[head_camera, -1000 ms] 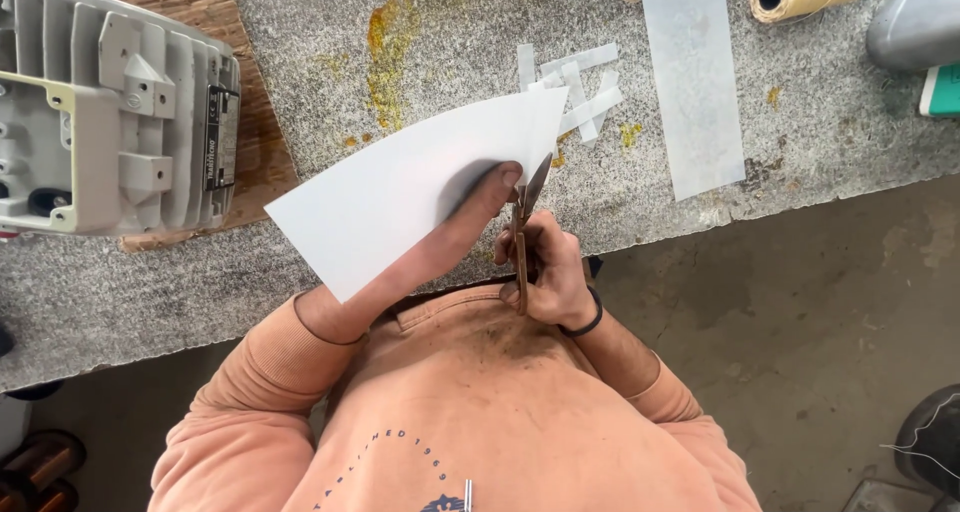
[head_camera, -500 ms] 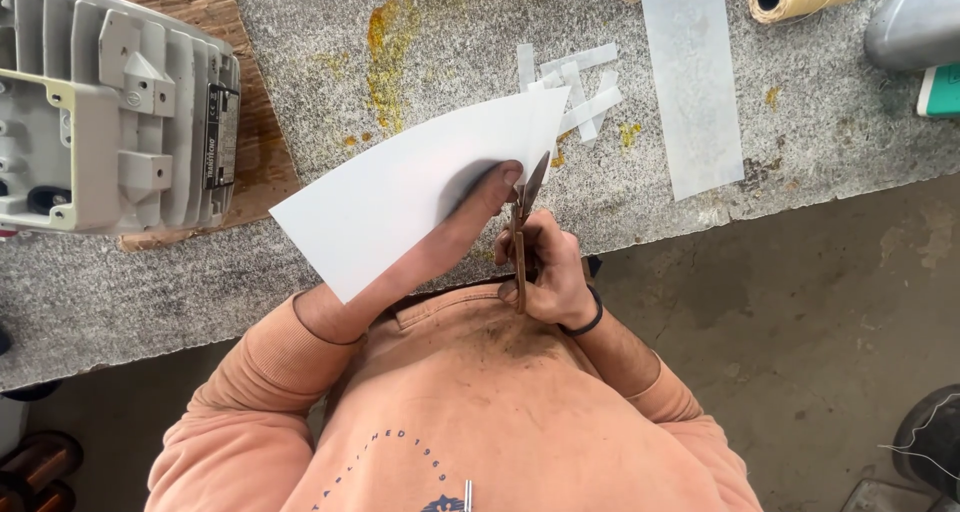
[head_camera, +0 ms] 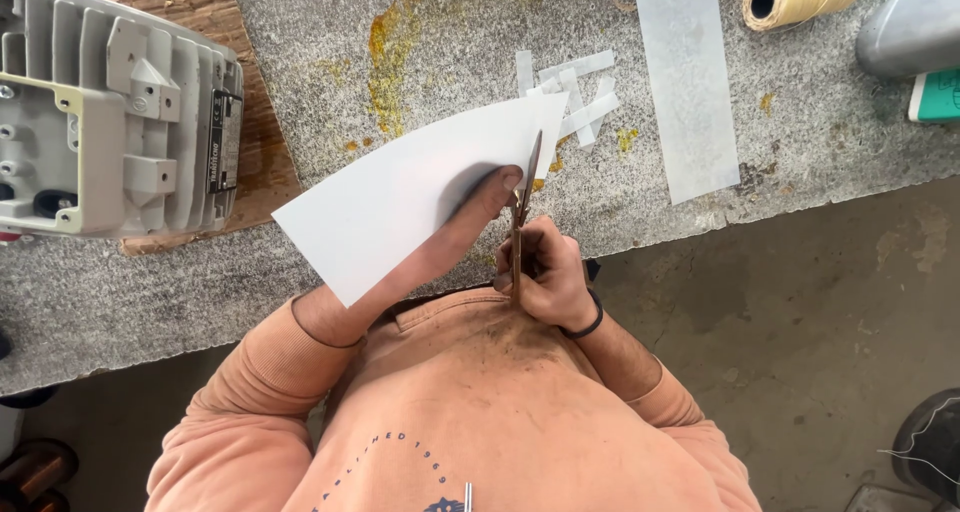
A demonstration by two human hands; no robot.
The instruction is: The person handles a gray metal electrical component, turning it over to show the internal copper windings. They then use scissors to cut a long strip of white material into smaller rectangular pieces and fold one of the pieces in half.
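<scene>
Head view, mid-frame: your left hand (head_camera: 450, 234) pinches the white sheet (head_camera: 410, 202) taut, while your right hand (head_camera: 548, 277) closes around scissors (head_camera: 520, 207) cutting its edge.

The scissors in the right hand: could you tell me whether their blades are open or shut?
Nearly shut. The scissors show as one narrow line along the white sheet's right edge, gripped by the right hand; the left hand steadies the sheet.

A single head-worn camera looks steeply down, close over the person's chest, onto the speckled grey stone workbench (head_camera: 420, 32) and concrete floor (head_camera: 820, 302).
</scene>
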